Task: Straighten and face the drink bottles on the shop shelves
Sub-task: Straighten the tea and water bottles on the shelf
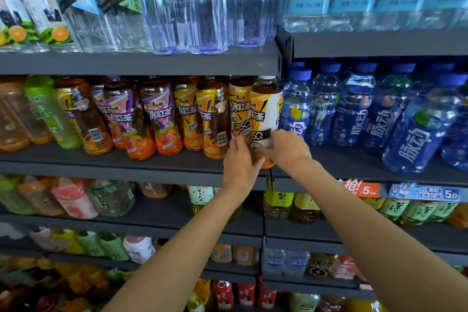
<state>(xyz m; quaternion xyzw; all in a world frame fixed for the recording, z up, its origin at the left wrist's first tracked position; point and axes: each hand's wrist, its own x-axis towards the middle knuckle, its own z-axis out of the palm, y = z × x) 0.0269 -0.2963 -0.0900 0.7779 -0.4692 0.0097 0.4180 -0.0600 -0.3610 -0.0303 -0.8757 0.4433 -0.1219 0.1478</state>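
An iced tea bottle with a white and orange label stands at the right end of the tea row on the second shelf. My left hand wraps its lower left side. My right hand grips its lower right side, fingers across the label. The bottle's base is hidden behind my hands. To its left stand a matching white-label bottle and several yellow and purple tea bottles, some turned so that barcodes face out.
Blue water bottles fill the shelf section to the right, one large bottle leaning. Clear water and soda bottles stand on the shelf above. Lower shelves hold green tea and juice bottles. Price tags hang on the right shelf edge.
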